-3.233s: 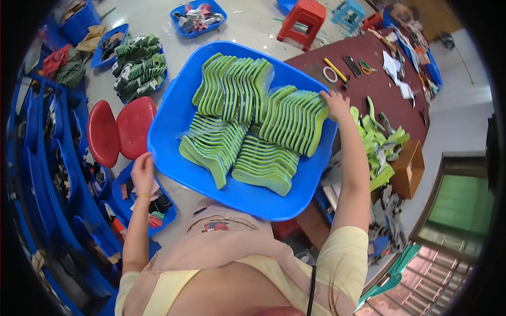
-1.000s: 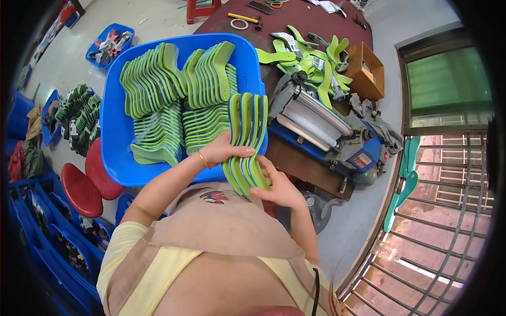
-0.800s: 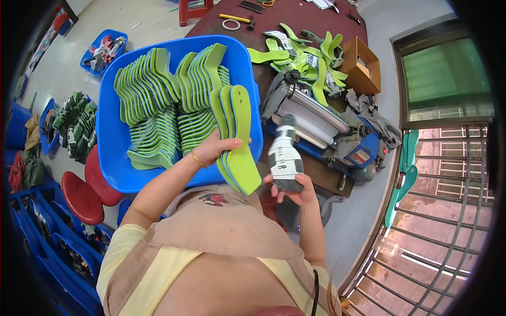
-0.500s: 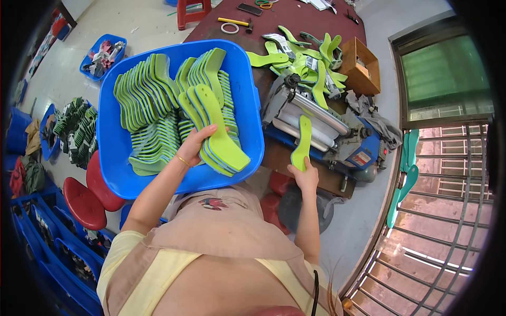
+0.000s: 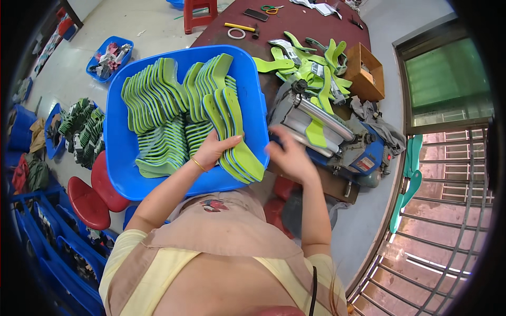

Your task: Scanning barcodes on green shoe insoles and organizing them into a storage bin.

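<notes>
My left hand [image 5: 213, 149] is closed round a small stack of bright green insoles [image 5: 240, 152], thumb on top, over the right part of a big blue tub [image 5: 118, 174]. Rows of similar green insoles [image 5: 153, 97] stand packed inside that tub. Beside the tub's right rim is my right hand [image 5: 289, 157], its thumb and fingers apart with nothing seen between them. One green insole [image 5: 316, 132] lies against the rollers of a blue-and-silver roller machine [image 5: 363, 158], just right of this hand.
Behind the machine is a pile of green insoles [image 5: 311, 66] beside a wooden box [image 5: 366, 71]. A hammer [image 5: 242, 27], tape roll [image 5: 236, 33], phone [image 5: 256, 15] and scissors [image 5: 272, 9] lie on the dark red table [image 5: 311, 23]. Red stools [image 5: 88, 203] and blue baskets stand at left.
My right hand has let go of the insole and moved left toward the tub. That insole now sits at the rollers. My left hand still holds its stack, shifted slightly right in view.
</notes>
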`<state>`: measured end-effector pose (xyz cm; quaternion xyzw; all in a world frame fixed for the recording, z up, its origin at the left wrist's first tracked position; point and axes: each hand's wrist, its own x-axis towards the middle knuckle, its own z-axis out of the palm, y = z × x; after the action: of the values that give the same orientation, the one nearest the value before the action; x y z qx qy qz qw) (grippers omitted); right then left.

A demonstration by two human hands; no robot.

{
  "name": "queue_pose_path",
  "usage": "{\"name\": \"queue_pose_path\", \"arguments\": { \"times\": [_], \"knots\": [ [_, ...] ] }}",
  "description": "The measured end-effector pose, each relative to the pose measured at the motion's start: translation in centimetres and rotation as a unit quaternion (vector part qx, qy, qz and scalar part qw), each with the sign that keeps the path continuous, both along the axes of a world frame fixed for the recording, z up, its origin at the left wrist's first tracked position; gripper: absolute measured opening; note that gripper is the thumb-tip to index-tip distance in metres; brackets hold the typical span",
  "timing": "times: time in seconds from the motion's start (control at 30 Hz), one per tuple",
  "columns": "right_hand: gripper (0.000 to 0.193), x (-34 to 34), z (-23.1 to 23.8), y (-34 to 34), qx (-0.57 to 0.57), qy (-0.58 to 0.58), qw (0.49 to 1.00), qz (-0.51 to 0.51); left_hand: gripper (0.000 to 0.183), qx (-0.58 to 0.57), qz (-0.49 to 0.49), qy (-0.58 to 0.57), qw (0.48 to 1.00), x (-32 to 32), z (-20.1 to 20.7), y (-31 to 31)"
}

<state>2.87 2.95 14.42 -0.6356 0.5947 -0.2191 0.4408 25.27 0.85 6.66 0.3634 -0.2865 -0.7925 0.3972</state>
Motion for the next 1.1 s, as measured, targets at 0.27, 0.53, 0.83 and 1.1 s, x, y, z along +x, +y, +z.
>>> {"name": "queue_pose_path", "arguments": {
  "times": [0.27, 0.53, 0.83, 1.1],
  "knots": [
    [0.067, 2.0, -3.7, 4.0, 0.141, -0.203, 0.965, 0.083, 0.043, 0.003, -0.058, -0.035, 0.998, 1.9, 2.0, 0.1],
    [0.055, -3.8, -5.2, 8.6, -0.053, -0.106, 0.963, -0.242, 0.041, 0.050, 0.021, -0.039, 0.998, 2.7, -0.5, -1.3],
    [0.058, -5.0, -9.8, 6.1, 0.093, 0.393, 0.857, -0.319, 0.038, 0.083, 0.069, -0.022, 0.994, 4.7, -0.8, -1.4],
    [0.059, -5.2, -10.6, 6.0, 0.073, 0.372, 0.856, -0.351, 0.035, 0.123, 0.015, 0.006, 0.992, 2.3, -1.8, -0.4]
  ]
}}
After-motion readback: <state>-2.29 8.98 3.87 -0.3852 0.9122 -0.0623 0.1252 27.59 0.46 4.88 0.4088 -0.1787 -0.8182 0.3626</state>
